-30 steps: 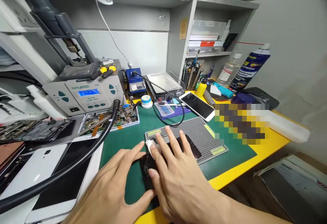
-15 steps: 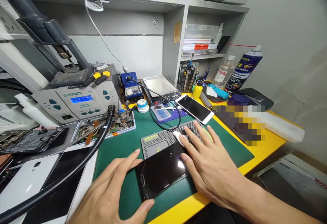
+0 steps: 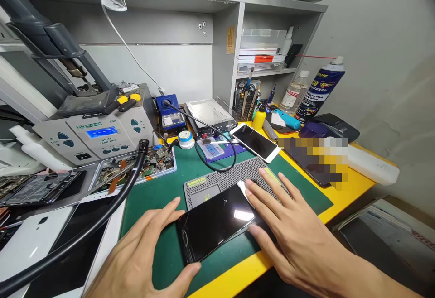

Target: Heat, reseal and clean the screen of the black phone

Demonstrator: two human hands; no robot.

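Note:
A black smartphone [image 3: 212, 225] lies tilted on the green mat, glossy screen up, with light reflected in the glass and a small pale mark near its top edge. My left hand [image 3: 146, 248] steadies its left end, thumb at the near corner and fingers at the far corner. Over the right end is my right hand [image 3: 285, 221], fingers stretched, with a small white wipe [image 3: 242, 186] caught by the fingertips at the phone's far edge. Part of that end is hidden by the hand. Behind the phone is a grey perforated pad [image 3: 220, 175].
A white phone [image 3: 256, 141] lies behind the pad. A thick black hose [image 3: 115, 216] crosses the left side, past a tray of circuit boards [image 3: 156, 164] and the hot-air station [image 3: 102, 139]. A spray can [image 3: 319, 89] and a clear bottle [image 3: 295, 92] stand back right.
My right hand has slid slightly right and its thumb has moved off the screen to the near edge. The wipe has shifted to the right along the phone. My left hand keeps its place.

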